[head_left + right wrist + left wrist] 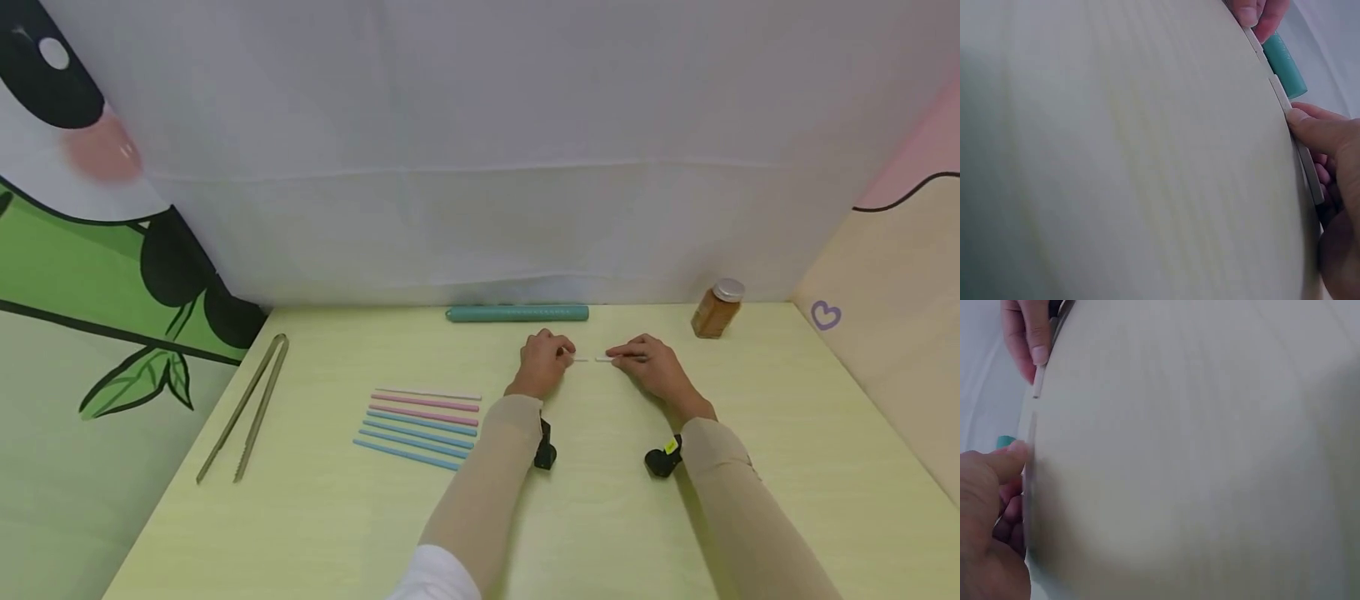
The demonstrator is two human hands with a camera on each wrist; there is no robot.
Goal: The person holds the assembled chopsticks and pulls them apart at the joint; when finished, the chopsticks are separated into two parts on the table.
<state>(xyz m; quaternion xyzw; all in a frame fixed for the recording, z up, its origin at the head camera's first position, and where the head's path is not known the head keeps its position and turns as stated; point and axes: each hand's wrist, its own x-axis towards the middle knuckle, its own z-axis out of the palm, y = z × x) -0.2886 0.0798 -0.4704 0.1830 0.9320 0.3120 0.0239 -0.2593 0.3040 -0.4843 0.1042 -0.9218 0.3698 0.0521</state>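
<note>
My left hand pinches a slim white stick between thumb and fingers, low over the pale yellow table. Facing it, my right hand grips another white stick, its free end pointing left. The two stick ends line up with a small gap between them. In the right wrist view, the right thumb presses along the white stick. Left of the hands lies a row of thin straw-like sticks, white at the far side, then pink, then blue. The left forearm overlaps their right ends.
A teal cylinder lies along the table's back edge, behind the hands. At the back right stands a small jar with brown contents and a silvery lid. Metal tongs lie on the left. A white cloth hangs behind the table.
</note>
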